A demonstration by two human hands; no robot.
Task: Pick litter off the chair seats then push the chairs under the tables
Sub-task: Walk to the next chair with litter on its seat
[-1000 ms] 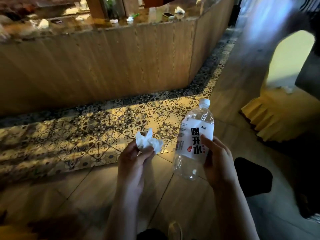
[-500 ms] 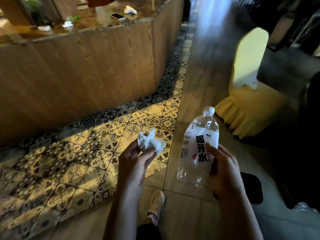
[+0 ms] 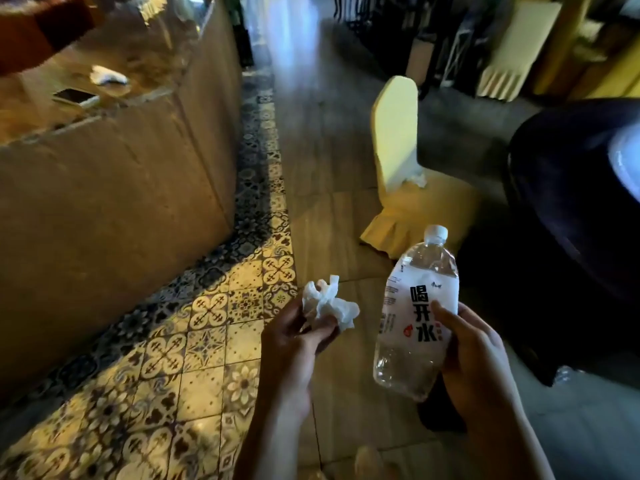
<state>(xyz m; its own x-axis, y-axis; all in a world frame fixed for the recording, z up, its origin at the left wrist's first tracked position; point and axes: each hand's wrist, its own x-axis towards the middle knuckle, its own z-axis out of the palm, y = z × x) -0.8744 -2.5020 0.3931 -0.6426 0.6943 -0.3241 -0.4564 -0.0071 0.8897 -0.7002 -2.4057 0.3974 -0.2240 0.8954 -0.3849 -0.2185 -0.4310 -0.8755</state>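
My left hand (image 3: 298, 344) pinches a crumpled white tissue (image 3: 329, 304) in front of me. My right hand (image 3: 474, 362) grips a clear plastic water bottle (image 3: 415, 317) with a white cap and a white label, held upright and tilted slightly. Ahead stands a chair in a yellow cover (image 3: 398, 143) with a skirted seat. A white tissue (image 3: 415, 178) lies on its seat against the backrest. A table under a dark cloth (image 3: 571, 220) is to the right of the chair.
A wooden counter (image 3: 121, 185) runs along the left, with a phone (image 3: 74, 96) and a white wad (image 3: 107, 76) on top. Patterned tiles (image 3: 207, 323) border its base. More yellow-covered chairs (image 3: 512, 50) stand at the back right. My shoe tip (image 3: 369, 462) shows below.
My view has swung right and forward: the counter slid left and the yellow chair moved toward the middle and came closer. Both hands keep holding the tissue and the bottle.
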